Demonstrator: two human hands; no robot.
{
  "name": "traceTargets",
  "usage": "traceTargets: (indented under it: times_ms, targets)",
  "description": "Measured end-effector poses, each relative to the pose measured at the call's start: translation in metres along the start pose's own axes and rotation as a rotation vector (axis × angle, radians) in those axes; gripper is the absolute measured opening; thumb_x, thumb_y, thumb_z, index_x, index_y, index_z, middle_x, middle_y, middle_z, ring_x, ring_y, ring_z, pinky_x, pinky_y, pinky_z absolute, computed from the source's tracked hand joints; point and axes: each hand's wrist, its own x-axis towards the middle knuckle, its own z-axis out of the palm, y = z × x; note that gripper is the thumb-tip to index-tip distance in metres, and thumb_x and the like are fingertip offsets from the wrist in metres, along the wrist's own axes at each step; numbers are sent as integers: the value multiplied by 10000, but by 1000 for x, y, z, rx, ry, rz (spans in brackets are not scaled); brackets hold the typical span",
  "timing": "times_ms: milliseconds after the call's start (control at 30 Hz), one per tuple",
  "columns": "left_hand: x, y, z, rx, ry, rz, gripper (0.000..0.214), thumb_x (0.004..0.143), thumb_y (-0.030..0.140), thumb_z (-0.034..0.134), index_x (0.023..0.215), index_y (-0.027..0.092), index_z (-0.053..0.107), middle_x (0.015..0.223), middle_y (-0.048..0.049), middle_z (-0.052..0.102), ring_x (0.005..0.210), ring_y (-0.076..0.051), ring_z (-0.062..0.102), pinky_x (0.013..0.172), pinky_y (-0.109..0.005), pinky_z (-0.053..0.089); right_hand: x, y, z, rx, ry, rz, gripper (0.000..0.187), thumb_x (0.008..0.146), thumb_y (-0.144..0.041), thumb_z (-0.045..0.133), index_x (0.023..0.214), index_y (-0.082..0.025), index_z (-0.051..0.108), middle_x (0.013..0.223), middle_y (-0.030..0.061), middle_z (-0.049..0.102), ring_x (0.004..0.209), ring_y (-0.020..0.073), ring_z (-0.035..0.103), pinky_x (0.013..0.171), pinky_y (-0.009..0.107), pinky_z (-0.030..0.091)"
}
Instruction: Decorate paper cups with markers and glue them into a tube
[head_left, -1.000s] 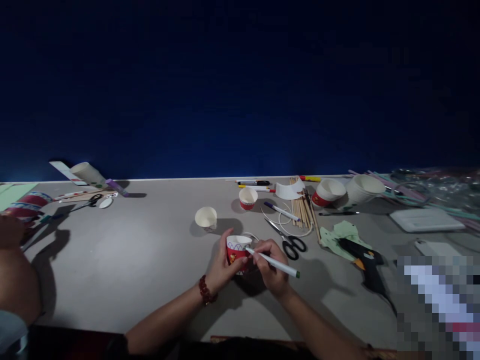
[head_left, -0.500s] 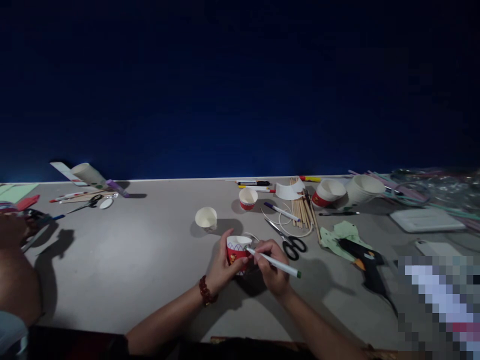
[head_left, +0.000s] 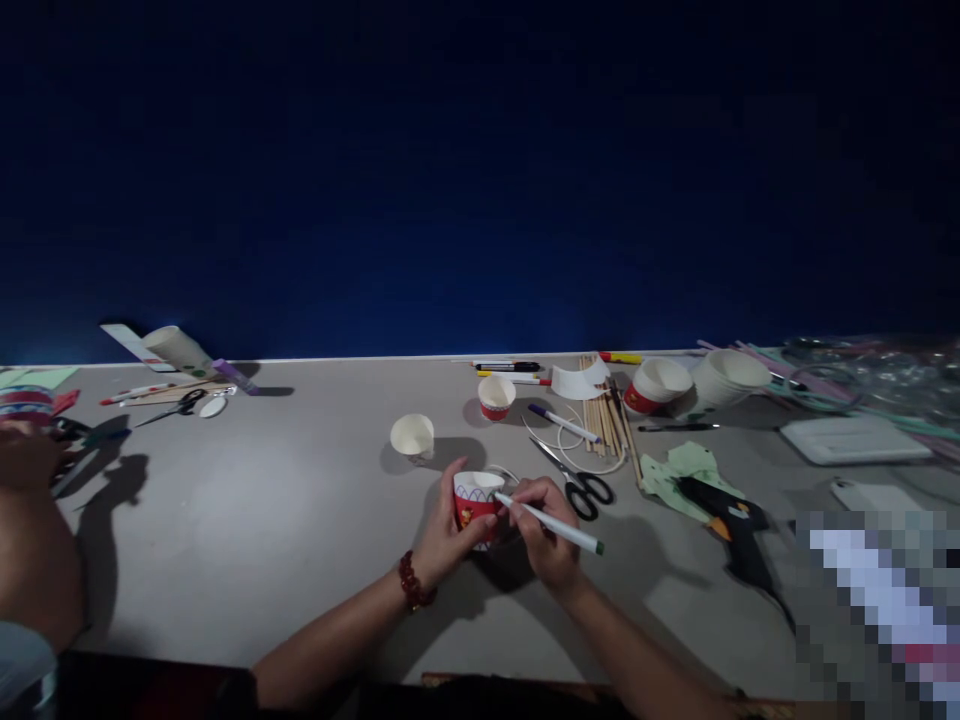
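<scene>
My left hand (head_left: 444,540), with a red bead bracelet at the wrist, is wrapped round a small red and white paper cup (head_left: 474,500) standing on the grey table (head_left: 262,520). My right hand (head_left: 544,535) pinches a white marker with a green end (head_left: 555,527), its tip touching the cup's rim on the right side. A scalloped line shows on the cup's inner wall.
Black scissors (head_left: 577,482), wooden sticks (head_left: 604,415), other paper cups (head_left: 412,436) (head_left: 496,395) (head_left: 658,383), pens (head_left: 562,422) and a black glue gun (head_left: 731,520) on green paper lie beyond and to the right. Another person's arm (head_left: 34,540) works at the left edge with scissors (head_left: 176,405) nearby.
My hands and the cup have barely moved; the marker tip stays at the rim. The other person's hand at the left has shifted the things it holds.
</scene>
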Motion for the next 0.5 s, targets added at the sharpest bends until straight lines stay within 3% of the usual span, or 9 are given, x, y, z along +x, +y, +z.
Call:
traceTargets:
  times_ms: [500]
  targets:
    - [0, 0, 0, -6, -15, -12, 937, 820, 619, 796, 1556, 220, 375, 1201, -94, 675, 1066, -292, 663, 1006, -464, 540, 1, -1, 1, 16, 12, 1, 90, 958, -268, 628, 871, -250, 640, 694, -7, 633, 644, 199, 648, 617, 317, 537]
